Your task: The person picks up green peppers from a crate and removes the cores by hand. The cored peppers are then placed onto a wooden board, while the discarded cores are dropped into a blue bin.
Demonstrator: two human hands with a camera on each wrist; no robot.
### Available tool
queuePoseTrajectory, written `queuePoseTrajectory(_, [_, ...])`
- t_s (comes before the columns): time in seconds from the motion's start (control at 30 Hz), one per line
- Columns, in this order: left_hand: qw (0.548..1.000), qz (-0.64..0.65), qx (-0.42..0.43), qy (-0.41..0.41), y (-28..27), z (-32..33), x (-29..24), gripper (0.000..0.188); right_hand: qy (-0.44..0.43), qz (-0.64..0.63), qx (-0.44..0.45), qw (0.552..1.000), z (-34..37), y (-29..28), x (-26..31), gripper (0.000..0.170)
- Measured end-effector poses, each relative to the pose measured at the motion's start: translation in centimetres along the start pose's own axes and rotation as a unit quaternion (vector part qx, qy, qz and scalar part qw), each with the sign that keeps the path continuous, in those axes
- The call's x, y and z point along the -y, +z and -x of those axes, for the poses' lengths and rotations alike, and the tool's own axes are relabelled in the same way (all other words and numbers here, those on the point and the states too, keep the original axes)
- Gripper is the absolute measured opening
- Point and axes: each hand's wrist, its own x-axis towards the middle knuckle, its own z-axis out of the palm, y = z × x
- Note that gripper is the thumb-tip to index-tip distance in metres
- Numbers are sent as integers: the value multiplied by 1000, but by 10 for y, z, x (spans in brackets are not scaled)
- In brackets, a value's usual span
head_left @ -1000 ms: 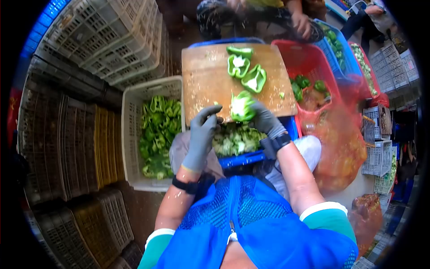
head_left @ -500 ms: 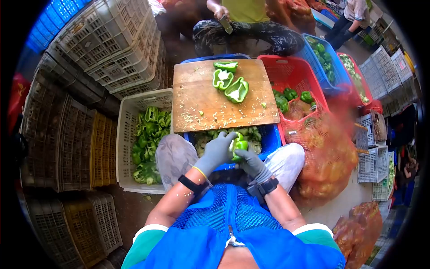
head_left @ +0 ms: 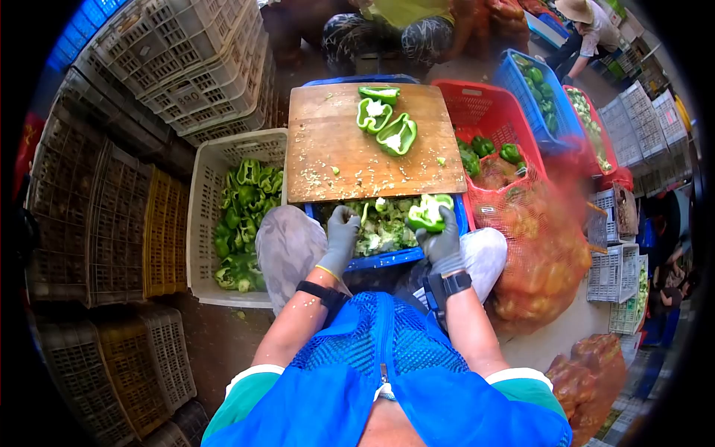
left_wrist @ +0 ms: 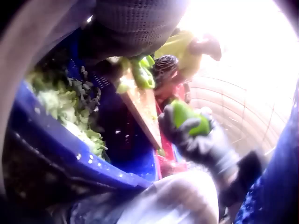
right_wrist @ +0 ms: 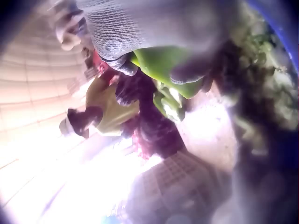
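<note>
My gloved right hand [head_left: 439, 242] grips a cut green bell pepper [head_left: 427, 215] over the blue bin [head_left: 387, 261], its pale inside facing up. The thumb and fingers press on the pepper's sides. My gloved left hand [head_left: 341, 237] hovers over the bin's left part, fingers loosely curled, with a pale green scrap [head_left: 364, 214] beside the fingertips. Chopped pepper scraps [head_left: 387, 232] fill the bin. On the wooden cutting board [head_left: 335, 149] lie several cut pepper pieces [head_left: 397, 135] and scattered seeds.
A white crate [head_left: 195, 216] of cut peppers stands left. To the right are a red basket [head_left: 477, 112] with whole peppers, a red mesh sack [head_left: 536, 276] and a blue crate [head_left: 509, 78] of peppers. Stacked crates [head_left: 186, 67] rise at far left. Another person [head_left: 410, 15] sits opposite.
The hands first brought the pepper from the board down toward the lap, both on it. They have since moved apart over the bin, the pepper staying in the right hand.
</note>
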Motion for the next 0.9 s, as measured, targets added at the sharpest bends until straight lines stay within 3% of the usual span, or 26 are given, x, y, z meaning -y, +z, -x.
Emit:
queuePoseTrajectory(0.07, [997,-53,6,-56,3,-2,25,20,-28,48,79,995,-10,36,-3,45])
queuePoseTrajectory(0.1, [991,-37,36,-127,9,10,1,36,3,53,159,986,-4,66,-3,47])
queuePoseTrajectory(0.13, [996,-82,35,-27,14,-1,41,45,36,56,241,968,-6,90,-4,49])
queuePoseTrajectory(0.2, [991,-67,38,-107,20,0,34,46,-50,101,269,957,-40,126,-10,53])
queuePoseTrajectory(0.23, [993,-99,44,-37,18,-2,45,44,-146,308,159,926,-71,126,-1,53])
queuePoseTrajectory(0.27, [994,-35,65,-78,16,1,35,42,-212,485,79,845,-112,125,3,53])
queuePoseTrajectory(0.3, [992,1,67,-104,14,3,23,39,-338,682,-6,649,-146,115,8,50])
queuePoseTrajectory(0.33, [989,36,71,-128,12,3,14,37,-363,770,-48,523,-177,102,6,45])
queuePoseTrajectory(0.37, [988,37,71,-129,11,3,10,34,-350,818,-59,452,-192,88,1,39])
queuePoseTrajectory(0.4, [981,103,62,-153,9,3,4,31,-325,833,-41,446,-205,65,-3,34])
queuePoseTrajectory(0.47, [951,231,52,-199,8,1,-4,26,-303,860,-6,411,-187,73,1,33])
queuePoseTrajectory(0.53, [907,348,1,-237,11,-6,-11,28,-268,854,78,440,-156,77,-5,31])
queuePoseTrajectory(0.6, [874,405,-45,-264,13,-6,-29,34,-288,789,200,505,-133,58,-13,29])
queuePoseTrajectory(0.67, [793,477,87,-370,9,-13,-17,44,-99,736,217,634,-75,73,-15,29])
queuePoseTrajectory(0.73, [719,605,146,-309,22,-7,-29,40,-51,661,295,688,-40,65,-17,32])
queuePoseTrajectory(0.8, [732,537,227,-352,20,-5,-23,34,-111,677,293,666,-19,59,-13,33])
queuePoseTrajectory(0.9, [814,488,206,-238,22,5,-43,34,-226,692,276,628,4,64,-17,29])
